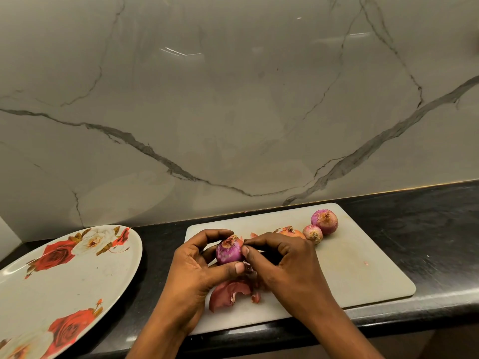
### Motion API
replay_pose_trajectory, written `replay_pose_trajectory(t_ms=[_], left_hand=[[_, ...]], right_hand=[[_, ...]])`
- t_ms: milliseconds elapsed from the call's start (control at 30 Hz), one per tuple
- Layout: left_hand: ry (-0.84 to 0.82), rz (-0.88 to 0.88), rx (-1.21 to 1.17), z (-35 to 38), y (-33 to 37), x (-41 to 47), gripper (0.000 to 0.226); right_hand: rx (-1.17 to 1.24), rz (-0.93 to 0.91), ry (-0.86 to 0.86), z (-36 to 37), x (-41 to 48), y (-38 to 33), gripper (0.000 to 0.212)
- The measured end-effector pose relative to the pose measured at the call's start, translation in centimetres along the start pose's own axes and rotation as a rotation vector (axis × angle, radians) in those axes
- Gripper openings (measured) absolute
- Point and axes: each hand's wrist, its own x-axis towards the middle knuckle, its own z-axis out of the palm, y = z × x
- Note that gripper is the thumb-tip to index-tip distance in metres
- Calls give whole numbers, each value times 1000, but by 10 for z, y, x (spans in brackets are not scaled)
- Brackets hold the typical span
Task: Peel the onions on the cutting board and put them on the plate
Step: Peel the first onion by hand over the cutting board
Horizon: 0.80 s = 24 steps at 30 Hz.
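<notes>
Left hand curled round onion | right hand fingers pinching onion's side

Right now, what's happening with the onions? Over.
Left hand holds one onion, right hand pinches its skin. Three more onions wait on cutting board, none seen on plate. Loose peels under hands, nothing blocking.

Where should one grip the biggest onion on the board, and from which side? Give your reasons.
Grip the biggest onion round its wide middle, coming from above and from its right. Its round body is bare on that side, while the small onion sits against its left. The tufted end faces up and probably gives fingers little to hold.
</notes>
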Motion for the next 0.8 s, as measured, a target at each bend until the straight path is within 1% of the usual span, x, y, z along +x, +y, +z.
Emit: replay_pose_trajectory(t_ms=[267, 467, 567, 633, 700, 800], left_hand=[[-13, 0, -19, 2, 1, -2, 59], [-30, -21, -142, -1, 3, -3, 62], [-3, -30, -182, -3, 3, -1, 65], [15, -32, -189, -3, 4, -1, 63], [17, -32, -183, -2, 5, -1, 63], [30, -26, -156, 1, 6, -2, 65]], right_hand=[[-2, 42, -40, 3, 0, 0, 13], [24, 95, -5, 2, 1, 1, 9], [16, 114, 17, 2, 1, 1, 8], [9, 112, 29, 2, 1, 1, 6], [7, 99, 38, 1, 1, 1, 8], [-14, 62, 36, 0, -1, 0, 19]])
